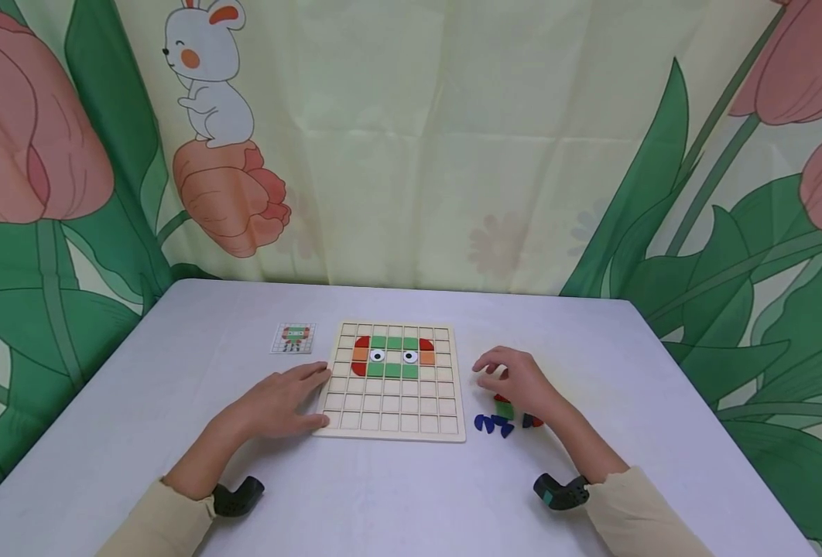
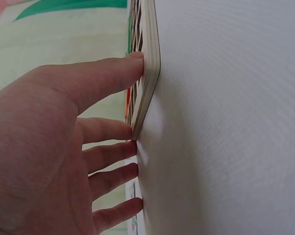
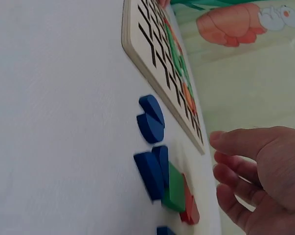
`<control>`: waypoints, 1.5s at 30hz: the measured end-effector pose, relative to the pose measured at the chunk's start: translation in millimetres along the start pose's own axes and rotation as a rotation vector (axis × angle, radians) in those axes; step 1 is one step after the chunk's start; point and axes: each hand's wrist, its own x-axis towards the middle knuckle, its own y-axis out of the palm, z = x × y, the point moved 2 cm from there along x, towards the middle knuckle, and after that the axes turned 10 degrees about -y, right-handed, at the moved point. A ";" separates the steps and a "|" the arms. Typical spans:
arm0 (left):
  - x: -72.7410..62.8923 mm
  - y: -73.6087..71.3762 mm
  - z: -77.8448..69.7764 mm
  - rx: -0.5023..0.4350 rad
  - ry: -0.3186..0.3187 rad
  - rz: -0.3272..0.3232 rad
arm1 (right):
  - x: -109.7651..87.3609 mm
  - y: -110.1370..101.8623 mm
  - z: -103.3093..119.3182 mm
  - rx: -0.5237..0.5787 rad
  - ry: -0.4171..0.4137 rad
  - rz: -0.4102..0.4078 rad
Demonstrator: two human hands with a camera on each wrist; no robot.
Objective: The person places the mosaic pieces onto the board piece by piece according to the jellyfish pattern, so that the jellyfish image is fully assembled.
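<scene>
A wooden grid board (image 1: 411, 404) lies flat on the table. In its upper rows sit green squares (image 1: 393, 370), orange squares, red rounded pieces and two eye pieces (image 1: 378, 356). My left hand (image 1: 279, 402) rests at the board's left side, fingers spread, with the thumb touching the edge near the lower corner. To the right of the board, my right hand (image 1: 518, 379) hovers with loosely bent fingers; no piece shows between them in the right wrist view. Below it lie loose blue pieces (image 3: 150, 176), a green piece (image 3: 174, 188) and red pieces (image 3: 190, 203).
A small picture card (image 1: 294, 338) with a gridded figure lies beyond my left hand, left of the board. The white tablecloth (image 1: 383, 495) spreads around everything. Behind the table hangs a printed curtain (image 1: 439, 155) with a rabbit and tulips.
</scene>
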 end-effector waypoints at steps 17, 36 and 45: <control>-1.9 -0.8 -0.2 -0.010 -0.005 0.005 | -26.6 -21.8 -39.8 -0.008 0.089 0.026; -1.8 -0.5 -0.8 -0.012 -0.013 0.008 | -15.1 -8.5 -30.3 -0.033 0.067 0.010; -1.2 -0.2 -1.6 -0.012 -0.016 0.008 | -2.9 0.7 -20.1 0.013 0.093 -0.005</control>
